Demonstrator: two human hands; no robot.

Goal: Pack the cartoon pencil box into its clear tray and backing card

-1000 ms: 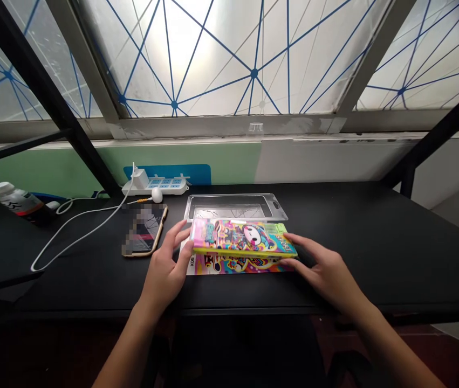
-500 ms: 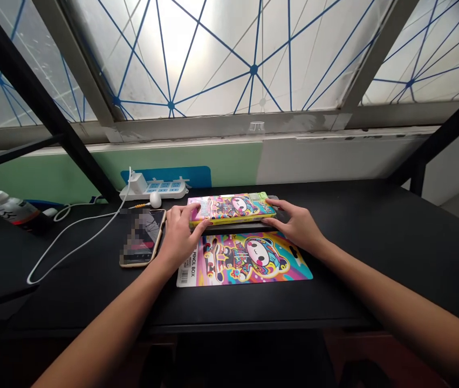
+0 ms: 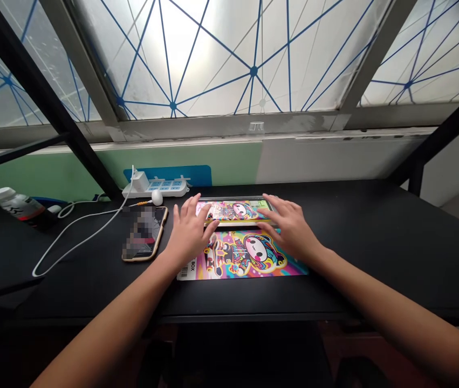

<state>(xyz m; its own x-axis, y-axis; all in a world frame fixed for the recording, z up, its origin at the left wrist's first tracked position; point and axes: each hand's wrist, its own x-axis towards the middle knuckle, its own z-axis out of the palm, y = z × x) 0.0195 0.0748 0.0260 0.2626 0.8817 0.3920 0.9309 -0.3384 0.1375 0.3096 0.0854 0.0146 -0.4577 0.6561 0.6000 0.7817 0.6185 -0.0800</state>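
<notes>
A colourful pencil box printed with a cartoon character lies flat, seated in a clear plastic tray whose edge shows around it. My left hand spans the box's left end, thumb along the near edge and fingertips toward the far edge. At the other end, my right hand holds it in the same way, with its fingers reaching over the far corner. Just in front lies a matching printed card marked "BOX", its right end partly under my right hand.
A phone lies left of my left hand. Behind it are a white power strip and a looping white cable. A bottle stands at far left. Black frame bars slope up beside the window.
The box has gone from sitting raised and slightly tilted to lying flat in the clear tray. My hands have shifted onto its ends, with the fingers reaching further over the top.
</notes>
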